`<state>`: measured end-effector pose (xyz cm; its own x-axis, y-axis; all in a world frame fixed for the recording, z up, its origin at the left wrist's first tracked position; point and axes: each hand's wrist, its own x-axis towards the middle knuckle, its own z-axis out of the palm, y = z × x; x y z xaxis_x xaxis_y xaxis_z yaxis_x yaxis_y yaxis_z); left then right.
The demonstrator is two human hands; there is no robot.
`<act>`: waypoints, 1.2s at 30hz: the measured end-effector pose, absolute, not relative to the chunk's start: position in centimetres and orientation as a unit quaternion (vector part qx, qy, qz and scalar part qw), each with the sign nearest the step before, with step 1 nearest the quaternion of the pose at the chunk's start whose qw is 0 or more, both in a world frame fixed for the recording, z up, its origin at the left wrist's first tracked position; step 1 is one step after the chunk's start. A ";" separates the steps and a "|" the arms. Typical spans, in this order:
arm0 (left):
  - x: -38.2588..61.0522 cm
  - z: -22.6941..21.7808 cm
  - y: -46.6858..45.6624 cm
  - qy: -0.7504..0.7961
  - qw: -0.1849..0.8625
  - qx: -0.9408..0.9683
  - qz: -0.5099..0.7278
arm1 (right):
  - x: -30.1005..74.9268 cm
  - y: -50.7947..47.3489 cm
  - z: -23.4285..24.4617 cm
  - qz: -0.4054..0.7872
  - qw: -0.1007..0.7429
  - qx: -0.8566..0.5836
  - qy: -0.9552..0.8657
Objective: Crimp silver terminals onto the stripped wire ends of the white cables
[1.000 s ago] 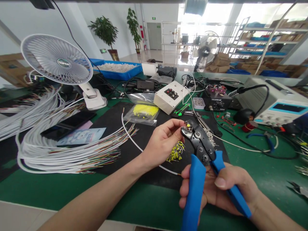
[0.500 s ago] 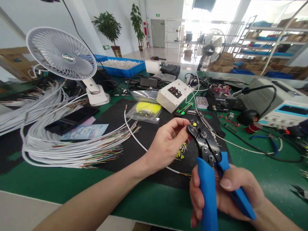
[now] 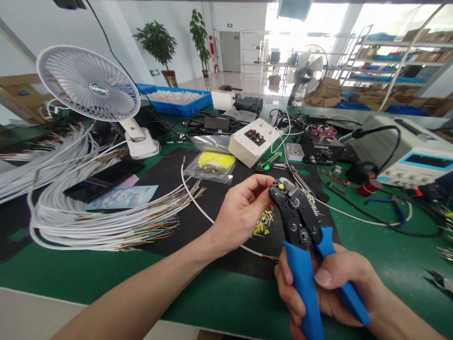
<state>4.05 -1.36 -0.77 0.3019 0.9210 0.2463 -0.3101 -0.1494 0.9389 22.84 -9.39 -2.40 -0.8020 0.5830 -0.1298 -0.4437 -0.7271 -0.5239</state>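
My right hand [image 3: 339, 288] grips the blue handles of a crimping pliers [image 3: 297, 212], whose handles stand apart. A small yellow-collared ferrule [image 3: 281, 186] sits at the black jaws. My left hand [image 3: 240, 215] is closed in a pinch at the left side of the jaws; what its fingertips hold is hidden. Below that hand lies a small pile of yellow ferrules [image 3: 262, 224] on the black mat [image 3: 166, 177]. A white cable [image 3: 198, 200] runs behind my left wrist and ends in thin coloured wires near the pliers' handle.
A large bundle of white cables [image 3: 88, 226] lies left, beside a phone [image 3: 102, 179]. Beyond my hands are a bag of yellow pieces [image 3: 214, 163] and a switch box [image 3: 253, 141]. A desk fan [image 3: 92, 87] stands left, a bench power supply [image 3: 414, 156] right.
The pliers and both hands have shifted slightly left, and the pliers' head has turned a little. The yellow ferrule still shows at the jaws. The camera view has tilted slightly.
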 end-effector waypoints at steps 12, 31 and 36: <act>3.2 -1.2 0.6 0.312 0.474 0.637 0.521 | 29.3 -8.1 1.2 0.091 0.155 -0.519 -0.836; 1.6 0.7 1.2 0.269 0.327 0.830 0.363 | 29.4 -6.2 0.4 -0.145 0.079 -0.490 -0.856; 1.2 1.0 1.5 0.272 0.277 0.871 0.302 | 29.1 -6.0 0.2 -0.160 0.057 -0.481 -0.860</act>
